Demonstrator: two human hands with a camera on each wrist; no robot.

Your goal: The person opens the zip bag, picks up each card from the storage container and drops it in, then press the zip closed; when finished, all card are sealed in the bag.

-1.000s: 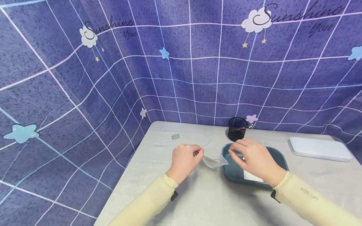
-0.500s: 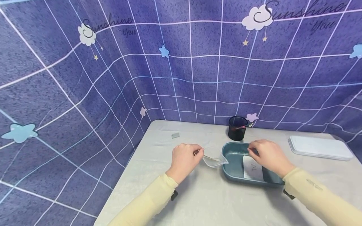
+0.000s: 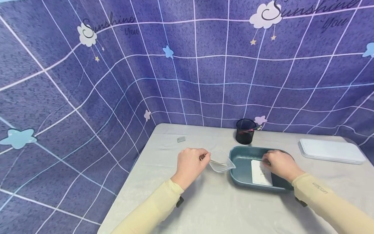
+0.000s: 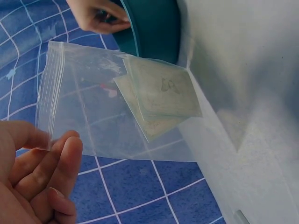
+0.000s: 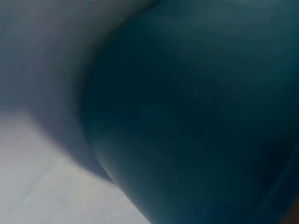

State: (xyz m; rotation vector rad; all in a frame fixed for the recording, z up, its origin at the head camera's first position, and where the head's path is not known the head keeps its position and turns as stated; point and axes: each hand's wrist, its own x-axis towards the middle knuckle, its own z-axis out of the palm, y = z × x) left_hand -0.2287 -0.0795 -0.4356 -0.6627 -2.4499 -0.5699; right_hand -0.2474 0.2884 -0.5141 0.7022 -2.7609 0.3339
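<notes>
Between thumb and fingers of my left hand (image 3: 191,165) is the zip edge of a clear zip-lock bag (image 4: 88,107). Two pale square paper cards (image 4: 166,91) lie overlapped inside the bag, one with a dark mark. The bag hangs beside the left end of a teal tray (image 3: 241,169). In the tray lies a white card (image 3: 258,177) with a faint drawing. My right hand (image 3: 280,164) reaches over the tray with curled fingers at the card's upper right edge; whether they pinch it is hidden. The right wrist view shows mostly the tray's teal wall (image 5: 177,116).
A black mesh pen holder (image 3: 244,133) with pens stands behind the tray. At the right lies a flat white case (image 3: 331,151). A small grey piece (image 3: 181,139) sits at the table's back left. Patterned blue cloth (image 3: 187,71) encloses the table's back and left.
My right hand has moved right from above the tray's left part, then down to the card's upper right edge. The left hand and the bag have stayed nearly still.
</notes>
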